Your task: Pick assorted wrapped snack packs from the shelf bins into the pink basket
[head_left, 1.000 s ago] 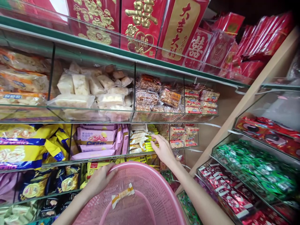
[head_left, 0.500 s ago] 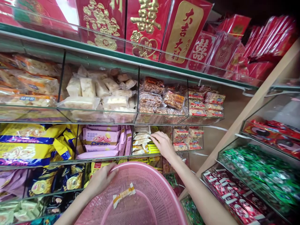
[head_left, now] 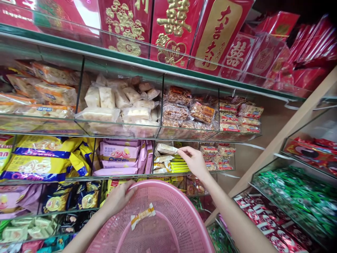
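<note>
My left hand (head_left: 119, 196) is closed on the rim of a pink plastic basket (head_left: 189, 211), which tilts toward me below the shelves. One white and gold wrapped snack (head_left: 143, 216) lies inside it. At the shelf bin, my right hand (head_left: 193, 160) pinches the end of a white-wrapped snack bar (head_left: 166, 149) between thumb and fingertips. That bar sits above a pile of similar wrapped bars (head_left: 162, 163). Beside the pile are bright yellow-green packets (head_left: 179, 165), just under my right fingers.
Purple cookie packs (head_left: 119, 154) fill the bin to the left. Peanut bars (head_left: 176, 110) sit in glass bins (head_left: 155, 131) above. Red envelopes (head_left: 173, 31) line the top shelf. A wooden post (head_left: 284, 133) slants at the right, beside green wrapped candies (head_left: 292, 186).
My right fingertips now pinch a white-wrapped bar, which has lifted off the pile. The view has shifted slightly left, while my left hand keeps hold of the basket.
</note>
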The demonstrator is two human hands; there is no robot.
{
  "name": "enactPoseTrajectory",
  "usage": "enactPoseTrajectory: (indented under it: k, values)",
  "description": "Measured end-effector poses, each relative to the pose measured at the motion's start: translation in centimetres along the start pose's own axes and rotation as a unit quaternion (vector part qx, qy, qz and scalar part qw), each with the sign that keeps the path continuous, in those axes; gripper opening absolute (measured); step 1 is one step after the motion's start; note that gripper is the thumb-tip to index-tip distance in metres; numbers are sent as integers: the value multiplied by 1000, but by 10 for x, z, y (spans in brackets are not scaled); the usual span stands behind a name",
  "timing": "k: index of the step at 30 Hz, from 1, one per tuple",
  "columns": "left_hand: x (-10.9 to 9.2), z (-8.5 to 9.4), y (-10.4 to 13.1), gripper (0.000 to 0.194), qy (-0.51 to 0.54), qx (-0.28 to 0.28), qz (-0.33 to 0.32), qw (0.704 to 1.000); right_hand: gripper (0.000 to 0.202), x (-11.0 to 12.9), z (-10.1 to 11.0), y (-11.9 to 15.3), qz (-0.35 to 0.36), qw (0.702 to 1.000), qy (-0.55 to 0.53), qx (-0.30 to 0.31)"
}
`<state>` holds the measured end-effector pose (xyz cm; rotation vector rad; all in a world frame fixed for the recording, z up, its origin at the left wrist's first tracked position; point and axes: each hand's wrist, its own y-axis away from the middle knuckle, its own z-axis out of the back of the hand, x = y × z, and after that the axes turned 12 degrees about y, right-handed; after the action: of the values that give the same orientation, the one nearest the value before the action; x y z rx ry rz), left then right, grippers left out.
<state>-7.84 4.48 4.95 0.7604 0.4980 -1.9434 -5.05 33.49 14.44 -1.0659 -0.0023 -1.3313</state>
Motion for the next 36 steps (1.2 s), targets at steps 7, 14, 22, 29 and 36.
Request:
enactPoseTrajectory:
  k: [7, 14, 22, 29, 36]
  values:
    - [-7, 3, 0, 32, -17, -2, 5, 1000, 22, 25, 28, 50, -29, 991, -9, 132]
    - [-14, -2, -1, 36, -32, 1, -6, 999, 18, 27, -20, 112, 15, 937, 11, 348]
    - [-16, -3, 3, 37, -46, -1, -13, 999, 27, 15, -61, 148, 87, 896, 166, 402]
    - [-18, -3, 10, 38, -52, 11, 1, 999, 18, 13, -66, 173, 279, 837, 288, 373]
    - [-18, -8, 10, 40, -62, 19, 11, 998, 8, 12, -68, 196, 403, 772, 350, 344]
